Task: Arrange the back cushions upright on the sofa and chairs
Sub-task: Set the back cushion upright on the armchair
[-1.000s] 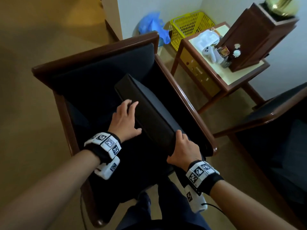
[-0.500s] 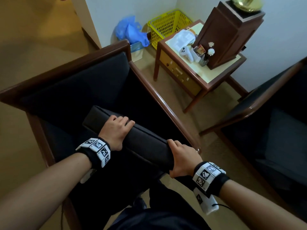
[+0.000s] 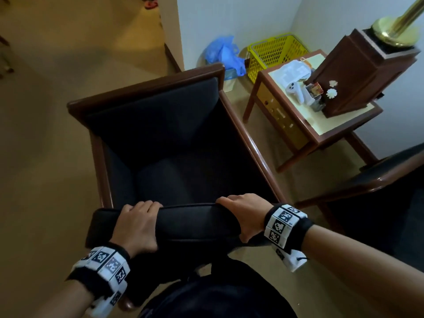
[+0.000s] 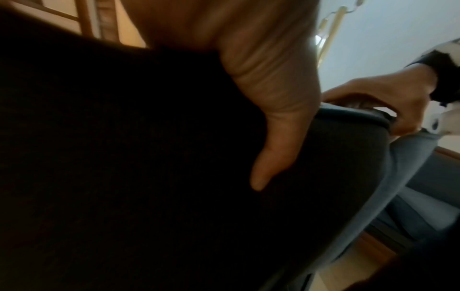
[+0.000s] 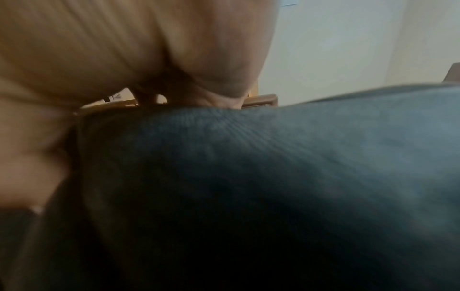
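Observation:
A dark back cushion (image 3: pixel 195 223) is held edge-up in front of a wooden-framed armchair (image 3: pixel 146 88). My left hand (image 3: pixel 137 223) grips its top edge near the left end, fingers curled over the far side and thumb on the near face. My right hand (image 3: pixel 245 214) grips the right end the same way. In the left wrist view my left thumb (image 4: pixel 271 157) presses the dark cushion (image 4: pixel 149 177), and my right hand (image 4: pixel 383 98) clasps its far corner. The right wrist view is filled by the cushion's fabric (image 5: pixel 273 177) under my palm (image 5: pixel 124 49).
The armchair's seat (image 3: pixel 169 180) is dark and bare. A wooden side table (image 3: pixel 298 138) with a lamp base (image 3: pixel 394 33) and small items stands to the right. A second armchair (image 3: pixel 378 180) is at far right. A yellow basket (image 3: pixel 275 53) and blue bag (image 3: pixel 224 53) sit by the wall.
The cushion has been lifted off the chair seat and drawn towards me, turning from diagonal to level across my front. Both hands have shifted onto its top edge.

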